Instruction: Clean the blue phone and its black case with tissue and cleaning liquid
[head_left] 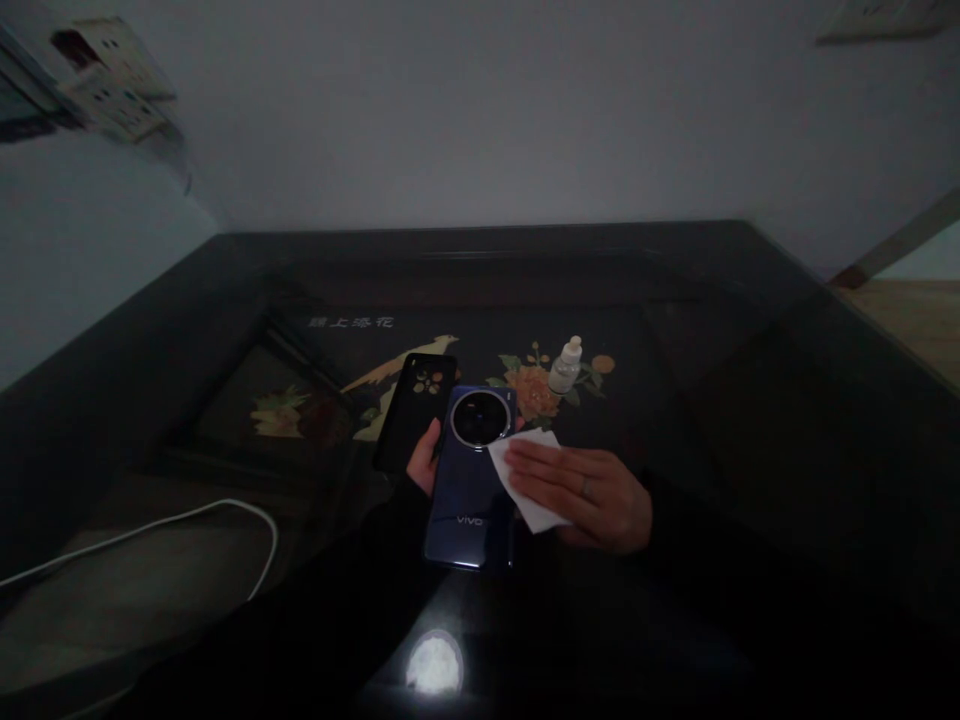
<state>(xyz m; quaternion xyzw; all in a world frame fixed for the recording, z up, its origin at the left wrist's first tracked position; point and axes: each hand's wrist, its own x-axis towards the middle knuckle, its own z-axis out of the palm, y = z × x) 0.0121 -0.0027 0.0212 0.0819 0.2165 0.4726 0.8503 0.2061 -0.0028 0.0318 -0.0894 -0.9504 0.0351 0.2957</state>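
A dark blue phone lies back up in front of me, its round camera ring toward the far side. My left hand grips the phone's left edge, thumb on the side. My right hand lies flat with fingers stretched out, pressing a white cloth against the phone's right side. A black phone case rests on the table just left of the phone. A small clear bottle with a white cap stands beyond the cloth.
The dark glossy table carries a painted bird and flower design. A white cable loops across the left part. A bright light spot reflects near the front edge. Wall sockets sit at the upper left.
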